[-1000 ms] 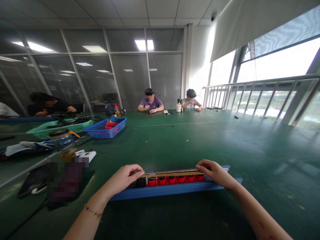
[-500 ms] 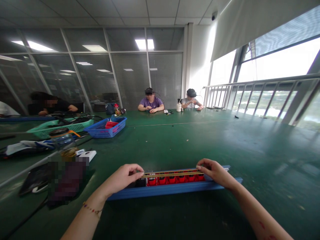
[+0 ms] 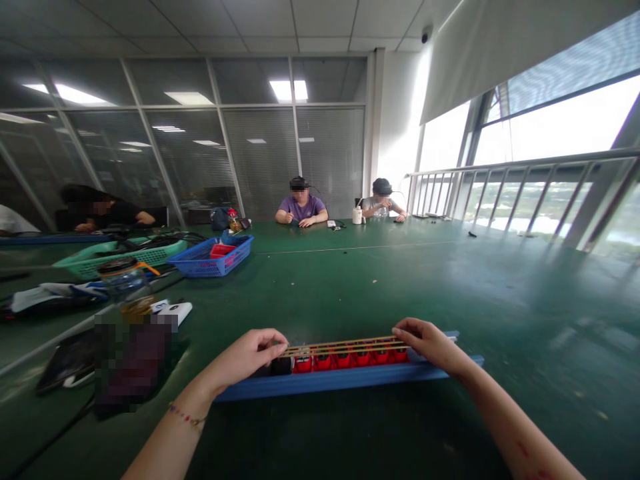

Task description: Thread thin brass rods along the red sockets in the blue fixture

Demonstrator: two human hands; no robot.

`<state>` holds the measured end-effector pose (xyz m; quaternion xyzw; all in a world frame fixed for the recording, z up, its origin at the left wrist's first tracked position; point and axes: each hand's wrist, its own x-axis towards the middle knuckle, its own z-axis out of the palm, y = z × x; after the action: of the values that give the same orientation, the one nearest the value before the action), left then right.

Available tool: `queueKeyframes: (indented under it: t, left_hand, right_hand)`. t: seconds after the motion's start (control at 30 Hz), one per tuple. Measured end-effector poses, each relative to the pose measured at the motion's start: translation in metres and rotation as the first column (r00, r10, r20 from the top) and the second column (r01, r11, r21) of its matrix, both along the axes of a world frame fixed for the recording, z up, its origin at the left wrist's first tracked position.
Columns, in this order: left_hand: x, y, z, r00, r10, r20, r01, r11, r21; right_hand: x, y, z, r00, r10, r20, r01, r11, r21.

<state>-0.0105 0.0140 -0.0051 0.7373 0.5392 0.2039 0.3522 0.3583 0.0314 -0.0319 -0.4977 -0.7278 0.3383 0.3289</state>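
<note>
Thin yellowish strips [image 3: 345, 347] stretch between my two hands, over a blue rail frame [image 3: 345, 382]. My left hand [image 3: 263, 350] pinches their left end, and my right hand [image 3: 417, 337] pinches the right end. Beneath the strips, inside the frame, sits a row of several red blocks [image 3: 343, 361] with dark tops. A black piece [image 3: 283, 366] lies at the left end of the row, beside my left fingertips. The frame lies on the green table, its long side facing me.
At the left are a blue basket [image 3: 213, 265] with a red item, a green basket [image 3: 90, 265], a jar [image 3: 125, 283], a dark pouch [image 3: 135, 367] and a white device [image 3: 181, 312]. Two people [image 3: 301, 208] sit across the table [image 3: 320, 287]; another is at the far left.
The strips look slightly more spread apart between my hands. Both hands keep nearly the same place and grip. Across the table, one person's hand has moved.
</note>
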Motion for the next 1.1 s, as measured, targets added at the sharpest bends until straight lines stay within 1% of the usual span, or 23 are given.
queueKeyframes:
  t: [0.17, 0.27, 0.47, 0.57, 0.67, 0.8, 0.87, 0.93, 1.0, 1.03, 1.1]
  left_hand:
    - [-0.001, 0.001, -0.002, 1.000, -0.001, 0.015, 0.001, 1.000, -0.011]
    - [-0.001, 0.001, -0.003, 0.999, 0.008, 0.034, -0.007, 1.000, -0.020]
    - [-0.001, 0.001, -0.004, 0.999, 0.018, 0.050, -0.016, 0.999, -0.032]
    - [-0.002, 0.001, -0.004, 0.998, 0.014, 0.060, -0.012, 0.999, -0.030]
    - [-0.002, 0.001, -0.003, 0.997, 0.010, 0.072, -0.008, 0.999, -0.031]
    - [-0.002, 0.001, -0.003, 0.997, 0.010, 0.075, -0.008, 0.999, -0.032]
    - [-0.002, 0.001, -0.003, 0.997, 0.008, 0.078, -0.005, 0.999, -0.041]
    - [-0.003, 0.001, -0.003, 0.997, 0.010, 0.083, -0.006, 0.999, -0.048]
    - [-0.003, 0.002, -0.004, 0.996, 0.017, 0.082, -0.014, 0.999, -0.038]
    - [-0.004, 0.002, -0.005, 0.997, 0.020, 0.078, -0.018, 0.999, -0.027]
    - [-0.004, 0.002, -0.006, 0.997, 0.019, 0.070, -0.019, 1.000, -0.009]
  right_hand:
    - [0.002, 0.001, -0.001, 0.995, -0.053, 0.090, 0.051, 0.999, 0.018]
    - [0.003, 0.002, -0.002, 0.992, -0.078, 0.100, 0.076, 0.997, 0.028]
    - [0.007, 0.001, -0.002, 0.996, -0.083, -0.007, 0.083, 0.994, -0.068]
    - [0.006, 0.002, -0.002, 0.993, -0.103, -0.056, 0.100, 0.994, -0.052]
    - [0.006, 0.004, -0.002, 0.978, -0.164, -0.132, 0.163, 0.986, -0.021]
    - [0.018, 0.009, -0.002, 0.925, -0.226, -0.306, 0.232, 0.973, -0.017]
    - [0.030, 0.013, -0.003, 0.874, -0.259, -0.412, 0.253, 0.965, -0.068]
    - [0.044, 0.018, -0.006, 0.809, -0.325, -0.489, 0.285, 0.946, -0.157]
    - [0.057, 0.022, -0.009, 0.741, -0.399, -0.540, 0.342, 0.917, -0.207]
    - [0.062, 0.024, -0.010, 0.723, -0.423, -0.546, 0.367, 0.905, -0.214]
    - [0.068, 0.027, -0.013, 0.720, -0.446, -0.531, 0.402, 0.892, -0.205]
